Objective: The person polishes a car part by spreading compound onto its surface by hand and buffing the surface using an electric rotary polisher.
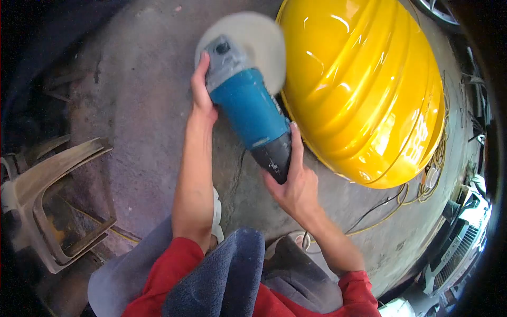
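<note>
A blue and black power polisher with a grey metal head hangs above the floor, tilted from upper left to lower right. My left hand is closed on the side of its head. Around the black rear handle wraps my right hand. The round whitish pad looks blurred, and its right edge is beside a large glossy yellow ribbed shell. Whether pad and shell touch, I cannot tell.
Brown chair-like frame at the left. Yellow hose and dark cable lie on the concrete floor at the right. A dark blue towel hangs at my front. Car parts stand at the far right, a wheel at the top right.
</note>
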Motion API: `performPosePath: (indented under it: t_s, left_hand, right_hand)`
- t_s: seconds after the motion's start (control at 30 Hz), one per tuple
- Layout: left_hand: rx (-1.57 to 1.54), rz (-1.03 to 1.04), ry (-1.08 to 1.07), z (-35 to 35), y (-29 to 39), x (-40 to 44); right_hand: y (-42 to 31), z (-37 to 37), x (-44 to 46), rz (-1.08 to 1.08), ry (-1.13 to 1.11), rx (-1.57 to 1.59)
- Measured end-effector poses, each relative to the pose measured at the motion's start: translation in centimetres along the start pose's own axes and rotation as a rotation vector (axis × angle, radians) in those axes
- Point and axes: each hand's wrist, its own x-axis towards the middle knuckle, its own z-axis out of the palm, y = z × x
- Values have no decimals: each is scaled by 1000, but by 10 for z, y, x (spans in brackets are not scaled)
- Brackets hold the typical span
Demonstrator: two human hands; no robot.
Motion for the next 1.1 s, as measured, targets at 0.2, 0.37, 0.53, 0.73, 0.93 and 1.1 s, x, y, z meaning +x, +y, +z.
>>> performPosePath:
  t_s: [0.2, 0.37, 0.53, 0.73, 0.93, 1.1]
  left_hand:
    - [183, 105, -103, 37, 37, -11]
    - [118, 61, -66, 4, 12, -8]
    - [26, -6, -30, -14, -12, -23]
    - [81, 92, -72, -3, 2, -38]
    - [349, 200, -104, 61, 47, -54]
    - [545, 208, -193, 110, 66, -65]
  right_hand:
    - [-11, 10, -6, -26, 180, 35]
    - [4, 13, -8, -99, 74, 214]
    - [28, 34, -20, -60, 29, 194]
    - [32, 35, -30, -131, 83, 229]
    - [24, 31, -33, -221, 202, 416]
    - [18, 32, -28, -222, 271, 547]
